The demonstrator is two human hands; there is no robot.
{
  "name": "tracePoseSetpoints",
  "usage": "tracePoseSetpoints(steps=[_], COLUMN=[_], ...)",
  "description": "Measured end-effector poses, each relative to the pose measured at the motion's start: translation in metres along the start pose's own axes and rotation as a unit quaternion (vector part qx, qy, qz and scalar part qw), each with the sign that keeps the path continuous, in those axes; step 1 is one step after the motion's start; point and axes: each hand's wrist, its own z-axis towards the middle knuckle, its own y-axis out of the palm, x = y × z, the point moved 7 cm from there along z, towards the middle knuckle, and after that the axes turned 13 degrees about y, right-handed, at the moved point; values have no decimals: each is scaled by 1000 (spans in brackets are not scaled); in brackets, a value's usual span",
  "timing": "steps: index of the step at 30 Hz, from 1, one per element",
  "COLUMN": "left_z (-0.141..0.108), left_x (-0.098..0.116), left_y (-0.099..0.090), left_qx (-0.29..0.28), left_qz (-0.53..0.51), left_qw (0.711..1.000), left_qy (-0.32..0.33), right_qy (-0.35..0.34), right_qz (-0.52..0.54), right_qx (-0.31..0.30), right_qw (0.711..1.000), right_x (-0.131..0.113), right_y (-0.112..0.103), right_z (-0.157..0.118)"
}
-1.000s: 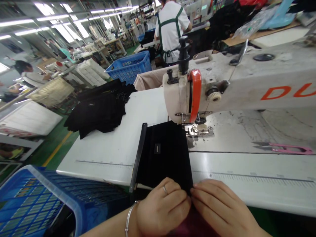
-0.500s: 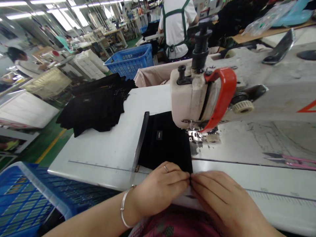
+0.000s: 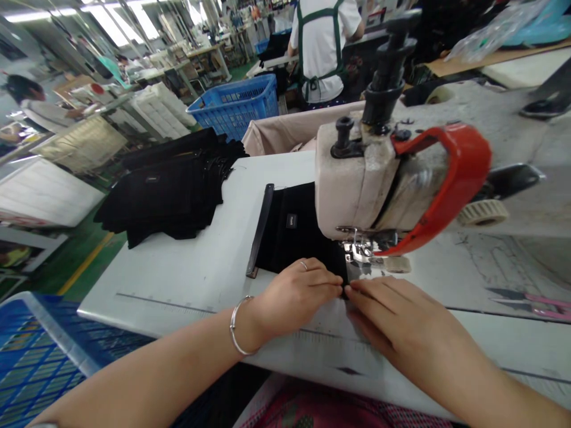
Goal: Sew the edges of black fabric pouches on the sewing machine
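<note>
A black fabric piece (image 3: 285, 238) with a small grey label lies under the presser foot (image 3: 357, 252) of the sewing machine (image 3: 352, 184). A dark strip (image 3: 261, 229) runs along its left side. My left hand (image 3: 298, 294), wearing a ring and a bracelet, is closed on the near right corner of the fabric. My right hand (image 3: 392, 315) pinches the same corner from the right, its fingertips close to the left ones. Part of the fabric is hidden beneath the left hand and behind the machine head.
A stack of black fabric pieces (image 3: 169, 190) rests at the table's far left. Pink-handled snips (image 3: 544, 303) lie on the right. Blue baskets stand at the lower left (image 3: 40, 356) and behind the table (image 3: 241, 104). A person in a green apron (image 3: 323, 47) works beyond.
Both hands have moved forward, away from my body, carrying the black fabric farther under the machine head. The camera view has shifted slightly closer to the machine.
</note>
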Motion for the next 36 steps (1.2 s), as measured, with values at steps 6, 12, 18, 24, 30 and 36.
tracePoseSetpoints(steps=[6,12,18,24,30,36], left_z=[6,14,16,13,14,17], left_x=[-23,-47,-68,-69,-71,-73], left_y=[0,-3,-2,-2,-3,-2], left_qx=[23,39,74,88,89,50], left_qz=[0,27,46,51,44,59], left_qw=[1000,999,995,993,993,994], left_qy=[0,-20,-50,-61,-68,-76], right_qy=[1,26,40,45,62,55], right_qz=[-65,-73,-64,-66,-54,-24], right_qx=[0,32,43,47,37,35], right_qw=[998,997,996,996,996,998], right_x=[13,23,27,26,30,35], right_y=[4,5,6,6,10,6], right_z=[19,29,31,32,31,31])
